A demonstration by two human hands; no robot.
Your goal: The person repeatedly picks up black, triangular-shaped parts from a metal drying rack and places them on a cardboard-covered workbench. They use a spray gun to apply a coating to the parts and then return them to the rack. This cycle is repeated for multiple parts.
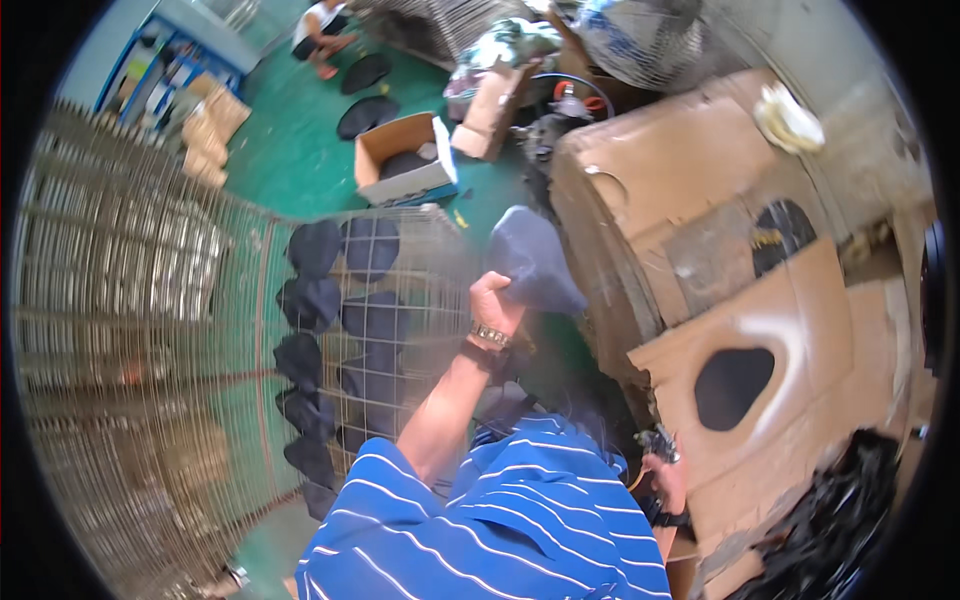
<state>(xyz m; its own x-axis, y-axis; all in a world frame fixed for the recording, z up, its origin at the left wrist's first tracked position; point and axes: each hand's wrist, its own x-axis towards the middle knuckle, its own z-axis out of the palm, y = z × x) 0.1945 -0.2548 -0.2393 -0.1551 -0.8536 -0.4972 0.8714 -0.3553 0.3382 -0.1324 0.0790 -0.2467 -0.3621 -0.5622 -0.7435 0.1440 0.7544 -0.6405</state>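
Observation:
My left hand [495,300] is closed on the edge of a dark grey-blue, rounded flat piece [530,258], held up between the wire rack and the cardboard. Its surface looks smooth, though slightly blurred. Low on the right, beside the cardboard edge, my right hand [668,480] grips a small metal spray gun [657,443] with a thin yellowish hose. Close to that hand, a cardboard sheet [815,330] bears a dark rounded shape [735,388] ringed by whitish spray; whether it is a piece or a cut-out, I cannot tell.
A wire rack [235,300] on the left carries several similar dark pieces [312,247]. Ahead on the green floor stands an open box [405,185]. A fan [640,40] is at the back, and a person [322,30] crouches far off. Black crumpled plastic [830,520] lies lower right.

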